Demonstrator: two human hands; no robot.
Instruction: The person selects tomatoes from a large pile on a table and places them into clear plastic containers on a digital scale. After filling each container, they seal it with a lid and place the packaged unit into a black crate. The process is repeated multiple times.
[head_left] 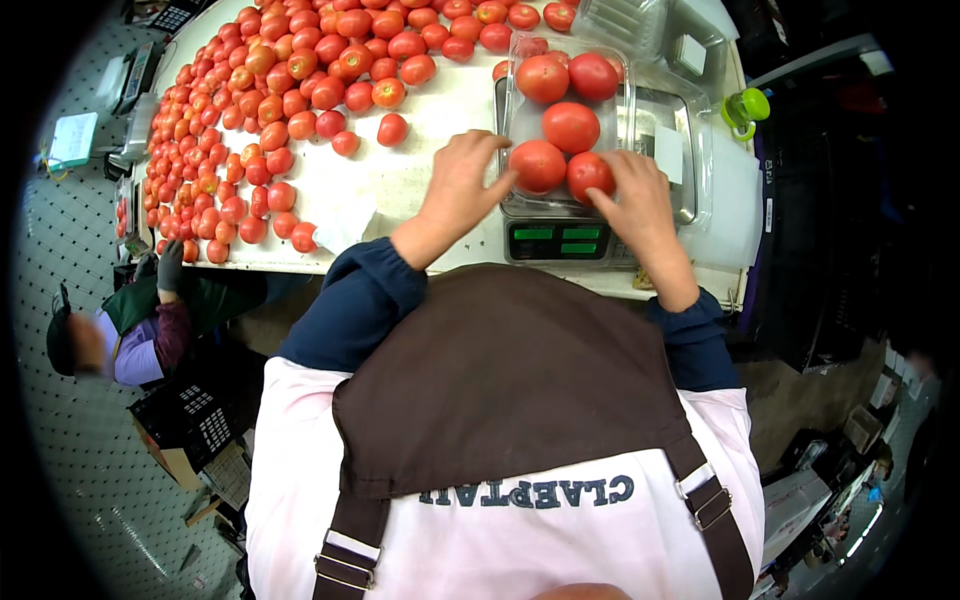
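A clear plastic tray (627,95) with several red tomatoes (571,127) in it rests on a digital scale (556,240) with a green-lit display. My right hand (643,208) is at the tray's near right corner, its thumb and fingers curved round a tomato (588,177). On the left side my left hand (462,190) has its thumb and fingers apart. Its thumb tip is close to another tomato (537,166), with nothing visible in the grasp. Whether the left fingertips touch the tray's edge is hard to make out.
Loose tomatoes (270,90) cover the table's (420,120) left and far parts. Stacked clear trays (625,28) stand at the far right, near a green-capped object (745,108). A crumpled white sheet (345,225) lies left of me. A person (130,340) with a gloved hand works at the left edge.
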